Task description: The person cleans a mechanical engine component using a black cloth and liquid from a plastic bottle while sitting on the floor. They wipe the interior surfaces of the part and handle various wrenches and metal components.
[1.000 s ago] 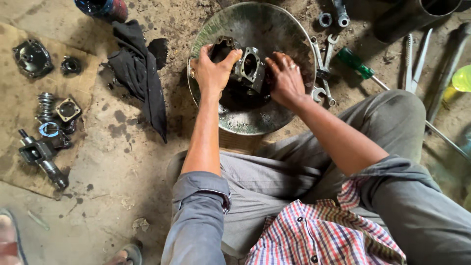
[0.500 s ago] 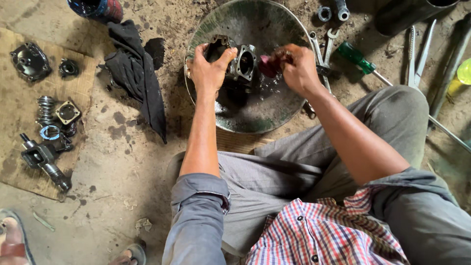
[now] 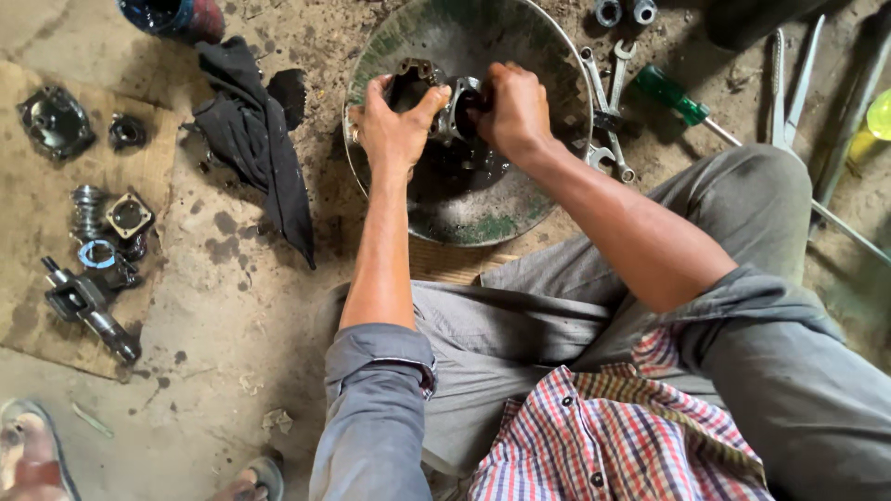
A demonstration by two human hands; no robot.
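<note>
Metal housing (image 3: 432,102), a dark cast part with a square flanged port and round bore, sits in the upper middle of the frame, inside a round, shallow metal basin (image 3: 548,56) whose worn surface is streaked green and wet with dark oily liquid. We see the left hand (image 3: 394,130) gripping the housing's left side, fingers wrapped over its top edge and thumb against the flange. The right hand (image 3: 510,111) is closed into a fist pressed against the flanged port; its fingers are curled together, and we cannot tell what they hold.

Just right of the basin lie steel open-ended spanners (image 3: 608,111), and beyond them a screwdriver with a green plastic handle (image 3: 670,96). At the top right edge sit two small round sockets (image 3: 622,11).

Left of the basin a crumpled black rag (image 3: 260,139) sprawls over the gritty, oil-stained concrete floor (image 3: 223,315). At the left of the frame a flat cardboard sheet (image 3: 37,232) carries greasy parts: a round dark cover (image 3: 54,122), a coil spring (image 3: 88,209), a small square flange (image 3: 128,215) and a shafted yoke piece (image 3: 88,311)
</note>
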